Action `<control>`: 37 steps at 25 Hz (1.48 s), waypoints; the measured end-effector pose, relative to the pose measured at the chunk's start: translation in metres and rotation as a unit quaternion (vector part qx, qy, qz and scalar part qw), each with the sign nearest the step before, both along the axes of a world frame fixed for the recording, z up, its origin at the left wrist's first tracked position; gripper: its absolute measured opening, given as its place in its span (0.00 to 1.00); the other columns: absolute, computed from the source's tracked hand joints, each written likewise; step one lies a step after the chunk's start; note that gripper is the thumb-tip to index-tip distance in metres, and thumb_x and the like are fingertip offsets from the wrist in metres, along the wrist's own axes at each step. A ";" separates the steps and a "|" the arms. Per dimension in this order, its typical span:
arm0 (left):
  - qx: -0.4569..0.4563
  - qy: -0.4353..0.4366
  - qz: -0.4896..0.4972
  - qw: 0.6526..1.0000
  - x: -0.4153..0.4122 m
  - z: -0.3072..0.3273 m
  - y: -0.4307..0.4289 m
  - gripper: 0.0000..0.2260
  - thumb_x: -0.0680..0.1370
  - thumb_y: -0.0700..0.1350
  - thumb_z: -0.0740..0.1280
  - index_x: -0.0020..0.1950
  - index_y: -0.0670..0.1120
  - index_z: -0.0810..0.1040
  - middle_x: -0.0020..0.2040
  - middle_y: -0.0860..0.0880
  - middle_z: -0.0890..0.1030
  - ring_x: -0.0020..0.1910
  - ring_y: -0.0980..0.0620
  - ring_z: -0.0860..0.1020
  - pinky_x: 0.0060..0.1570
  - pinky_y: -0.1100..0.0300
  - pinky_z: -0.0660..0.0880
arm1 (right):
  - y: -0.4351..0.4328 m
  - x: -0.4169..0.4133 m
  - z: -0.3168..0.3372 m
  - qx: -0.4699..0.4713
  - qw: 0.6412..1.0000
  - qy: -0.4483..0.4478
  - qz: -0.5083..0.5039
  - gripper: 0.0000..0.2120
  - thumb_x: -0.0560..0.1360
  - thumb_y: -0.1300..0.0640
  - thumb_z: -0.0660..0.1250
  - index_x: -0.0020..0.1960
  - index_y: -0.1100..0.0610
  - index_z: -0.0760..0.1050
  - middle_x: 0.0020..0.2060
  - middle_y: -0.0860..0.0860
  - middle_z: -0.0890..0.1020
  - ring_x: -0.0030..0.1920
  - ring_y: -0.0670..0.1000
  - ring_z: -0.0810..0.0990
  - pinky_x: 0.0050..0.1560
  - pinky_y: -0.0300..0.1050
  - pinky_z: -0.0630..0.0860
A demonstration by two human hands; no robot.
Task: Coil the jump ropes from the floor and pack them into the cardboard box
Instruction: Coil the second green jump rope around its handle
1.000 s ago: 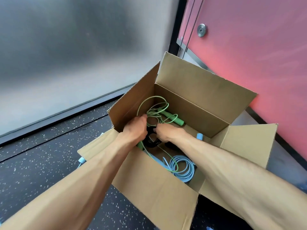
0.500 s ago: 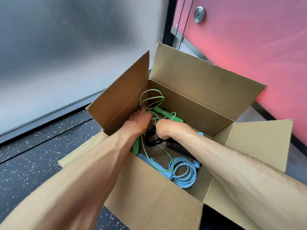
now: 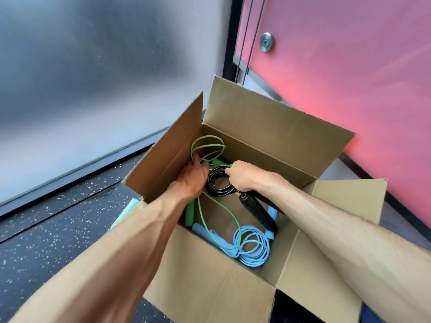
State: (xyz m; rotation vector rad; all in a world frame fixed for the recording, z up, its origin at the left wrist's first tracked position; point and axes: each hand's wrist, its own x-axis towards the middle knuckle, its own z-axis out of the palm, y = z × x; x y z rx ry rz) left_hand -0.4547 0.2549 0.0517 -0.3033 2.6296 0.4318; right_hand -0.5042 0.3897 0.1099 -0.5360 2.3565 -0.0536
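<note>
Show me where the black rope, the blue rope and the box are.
black rope (image 3: 218, 183), head view, on its coil.
blue rope (image 3: 253, 249), head view, on its coil.
box (image 3: 275, 123), head view, on the far flap.

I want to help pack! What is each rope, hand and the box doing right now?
cardboard box: flaps open
black rope: coiled, gripped
green rope: loose loops in box
blue rope: coiled in box
right hand: closed on black rope
left hand: open, touching green rope

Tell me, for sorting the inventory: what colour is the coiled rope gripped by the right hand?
Black, held by the right hand; head view shows it.
</note>
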 end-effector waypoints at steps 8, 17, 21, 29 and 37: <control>0.069 0.292 0.036 0.953 0.047 0.094 0.000 0.05 0.80 0.34 0.51 0.49 0.43 0.63 0.45 0.43 0.69 0.36 0.37 0.75 0.36 0.45 0.72 | 0.064 0.012 0.026 -0.237 0.947 0.090 -0.199 0.13 0.84 0.55 0.52 0.44 0.59 0.70 0.42 0.57 0.78 0.42 0.58 0.77 0.41 0.45 0.67; 0.129 0.436 0.165 0.875 0.098 0.219 -0.039 0.06 0.83 0.37 0.52 0.48 0.44 0.64 0.38 0.44 0.73 0.34 0.44 0.72 0.31 0.49 0.65 | 0.051 0.042 0.010 -0.229 0.935 0.090 -0.254 0.11 0.82 0.57 0.53 0.50 0.62 0.70 0.50 0.63 0.78 0.56 0.65 0.76 0.46 0.49 0.66; 0.173 0.472 0.274 0.820 0.125 0.238 -0.098 0.06 0.85 0.42 0.54 0.49 0.44 0.66 0.37 0.46 0.77 0.29 0.47 0.76 0.26 0.54 0.74 | 0.030 0.044 -0.003 -0.209 0.943 0.083 -0.246 0.14 0.82 0.55 0.51 0.54 0.64 0.71 0.55 0.64 0.78 0.58 0.65 0.76 0.47 0.47 0.65; 0.223 0.373 0.446 0.783 0.188 0.128 -0.174 0.10 0.85 0.45 0.56 0.46 0.44 0.70 0.39 0.47 0.74 0.39 0.46 0.74 0.34 0.54 0.76 | -0.035 0.020 -0.030 -0.180 0.947 0.091 -0.251 0.14 0.82 0.58 0.56 0.65 0.62 0.71 0.64 0.60 0.77 0.64 0.62 0.75 0.55 0.48 0.70; 0.259 0.299 0.492 0.776 0.184 0.029 -0.169 0.09 0.85 0.43 0.55 0.47 0.43 0.69 0.39 0.48 0.71 0.32 0.53 0.70 0.30 0.58 0.73 | -0.060 -0.004 -0.091 -0.128 0.946 0.097 -0.283 0.17 0.79 0.59 0.60 0.66 0.58 0.74 0.61 0.59 0.80 0.63 0.60 0.77 0.58 0.47 0.73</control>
